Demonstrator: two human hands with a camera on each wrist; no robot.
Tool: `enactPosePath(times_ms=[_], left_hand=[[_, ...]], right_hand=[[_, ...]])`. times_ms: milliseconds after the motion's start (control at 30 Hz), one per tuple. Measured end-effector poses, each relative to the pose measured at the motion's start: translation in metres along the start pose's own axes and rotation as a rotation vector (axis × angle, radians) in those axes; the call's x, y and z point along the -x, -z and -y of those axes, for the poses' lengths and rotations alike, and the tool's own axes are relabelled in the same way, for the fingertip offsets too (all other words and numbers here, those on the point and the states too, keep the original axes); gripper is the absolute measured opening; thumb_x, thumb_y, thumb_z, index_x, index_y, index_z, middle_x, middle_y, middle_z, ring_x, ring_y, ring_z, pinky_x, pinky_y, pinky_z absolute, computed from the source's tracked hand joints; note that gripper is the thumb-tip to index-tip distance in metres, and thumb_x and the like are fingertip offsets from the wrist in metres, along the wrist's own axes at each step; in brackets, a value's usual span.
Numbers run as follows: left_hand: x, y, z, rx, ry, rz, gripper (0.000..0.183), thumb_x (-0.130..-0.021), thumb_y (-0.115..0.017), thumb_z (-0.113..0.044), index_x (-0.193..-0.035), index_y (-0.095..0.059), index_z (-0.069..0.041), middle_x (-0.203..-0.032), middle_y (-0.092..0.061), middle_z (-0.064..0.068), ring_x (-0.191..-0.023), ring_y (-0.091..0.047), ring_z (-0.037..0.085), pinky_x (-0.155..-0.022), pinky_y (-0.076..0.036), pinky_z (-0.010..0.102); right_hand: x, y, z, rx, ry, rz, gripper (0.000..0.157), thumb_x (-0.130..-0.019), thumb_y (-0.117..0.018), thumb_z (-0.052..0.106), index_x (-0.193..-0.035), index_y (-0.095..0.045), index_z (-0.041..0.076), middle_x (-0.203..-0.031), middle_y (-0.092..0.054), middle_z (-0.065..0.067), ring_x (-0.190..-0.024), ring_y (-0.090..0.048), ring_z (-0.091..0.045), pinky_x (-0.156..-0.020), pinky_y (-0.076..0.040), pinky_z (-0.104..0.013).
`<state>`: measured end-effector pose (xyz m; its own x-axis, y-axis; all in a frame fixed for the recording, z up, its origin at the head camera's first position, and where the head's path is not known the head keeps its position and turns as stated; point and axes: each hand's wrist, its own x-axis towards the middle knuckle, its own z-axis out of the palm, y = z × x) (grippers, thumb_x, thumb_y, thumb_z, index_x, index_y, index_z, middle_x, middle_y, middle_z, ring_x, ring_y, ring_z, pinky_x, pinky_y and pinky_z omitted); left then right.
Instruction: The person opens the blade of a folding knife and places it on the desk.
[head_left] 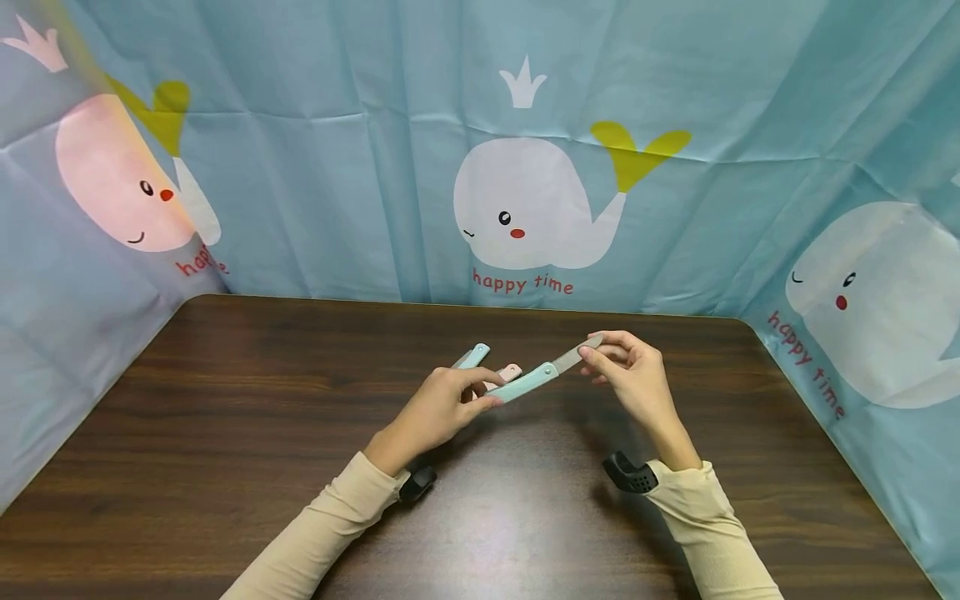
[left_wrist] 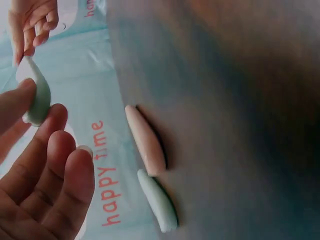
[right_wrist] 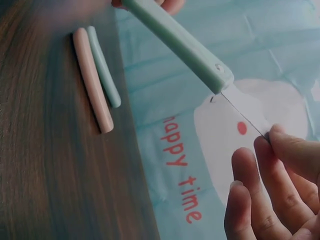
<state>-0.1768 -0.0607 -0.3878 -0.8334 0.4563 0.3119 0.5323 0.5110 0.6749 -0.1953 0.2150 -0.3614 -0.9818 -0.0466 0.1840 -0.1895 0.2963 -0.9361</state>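
Note:
A mint-green folding knife is held above the table with its blade swung out nearly in line with the handle. My left hand pinches the far end of the handle between thumb and fingers. At the other end, my right hand pinches the metal blade near its tip, as the right wrist view also shows. Behind the left hand, on the table, lie a pink folding knife and a light blue-green folding knife side by side. From the head view, the left fingers partly hide both.
The dark wood-grain table reaches back to a light-blue curtain printed with whales, which also hangs along its left and right sides. A black wrist strap device sits at the right cuff, another at the left.

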Motion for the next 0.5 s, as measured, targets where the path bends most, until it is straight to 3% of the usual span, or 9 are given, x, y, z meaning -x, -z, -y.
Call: enactPosePath(times_ms=[200,333,500], left_hand=[[-0.002,-0.011,-0.006,-0.051,0.019,0.066,0.024,-0.092,-0.071,-0.014,-0.115,-0.072,-0.010,-0.082,-0.074,0.004,-0.061,-0.052,0.002,-0.061,-0.044,0.019],[-0.005,-0.017,-0.010,-0.048,0.022,0.117,0.025,-0.092,-0.070,-0.014,-0.116,-0.070,-0.009,-0.086,-0.075,0.003,-0.067,-0.059,0.003,-0.063,-0.046,0.020],[-0.013,-0.025,-0.014,-0.041,0.060,0.171,0.025,-0.091,-0.071,-0.017,-0.115,-0.070,-0.009,-0.084,-0.075,0.004,-0.066,-0.061,0.005,-0.059,-0.045,0.019]], right_hand=[[-0.003,0.002,-0.009,0.000,-0.040,-0.030,0.035,-0.093,-0.070,0.017,-0.116,-0.054,-0.004,-0.078,-0.070,0.021,-0.069,-0.070,-0.002,-0.067,-0.058,-0.026],[-0.006,0.004,-0.016,0.030,-0.065,-0.037,0.038,-0.093,-0.071,0.018,-0.118,-0.054,-0.005,-0.077,-0.069,0.024,-0.068,-0.069,0.000,-0.067,-0.058,-0.027],[-0.013,0.008,-0.023,0.083,-0.062,-0.034,0.042,-0.093,-0.071,0.021,-0.122,-0.057,-0.004,-0.079,-0.070,0.022,-0.068,-0.068,0.000,-0.066,-0.058,-0.027]])
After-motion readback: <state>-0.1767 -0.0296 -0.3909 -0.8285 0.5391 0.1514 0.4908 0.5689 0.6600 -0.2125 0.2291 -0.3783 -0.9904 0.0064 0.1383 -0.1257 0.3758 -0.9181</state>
